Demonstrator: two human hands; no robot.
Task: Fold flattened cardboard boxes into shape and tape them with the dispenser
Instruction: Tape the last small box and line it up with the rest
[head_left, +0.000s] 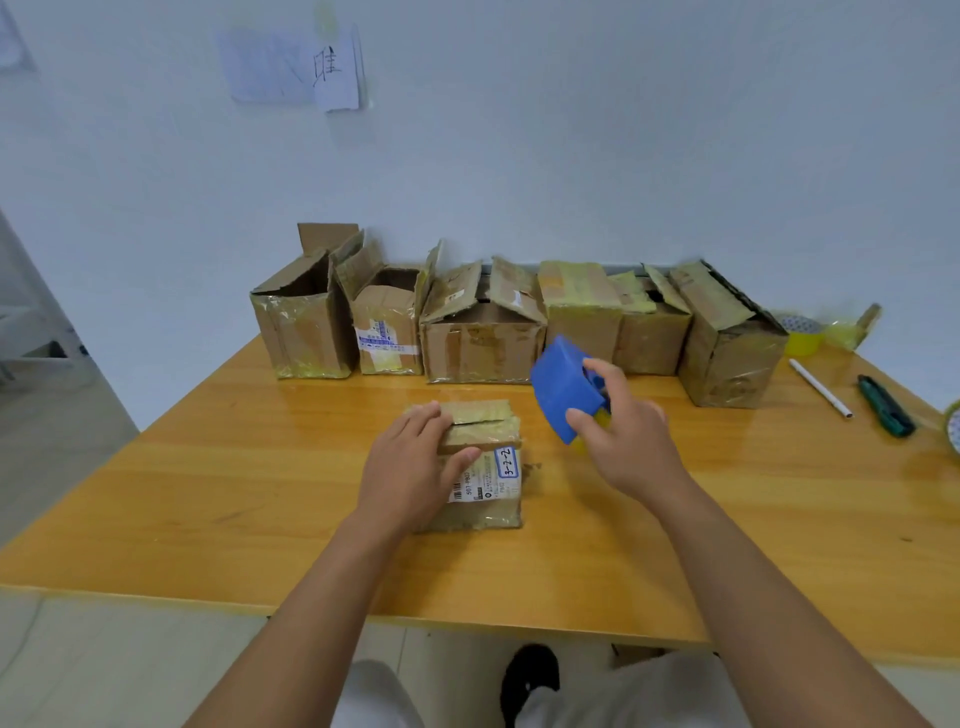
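Orange wood surface (218, 467), mid-near: left hand (410, 467) pressing box (483, 467) flaps flat, right hand (623, 441) gripping blue dispenser (563, 389) aloft just right. Flaps likely springing open, tape skewing, if pressure eases.

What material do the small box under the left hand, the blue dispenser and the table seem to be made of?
Small box: brown cardboard, matte, with glossy tape and a paper label. Blue dispenser: likely moulded plastic, uniform colour, soft sheen. Table: wood or wood-look laminate, with visible grain and a glossy reflection.

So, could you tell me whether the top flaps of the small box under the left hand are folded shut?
Folded shut, untaped: the small box has both flaps down, meeting at a visible seam.
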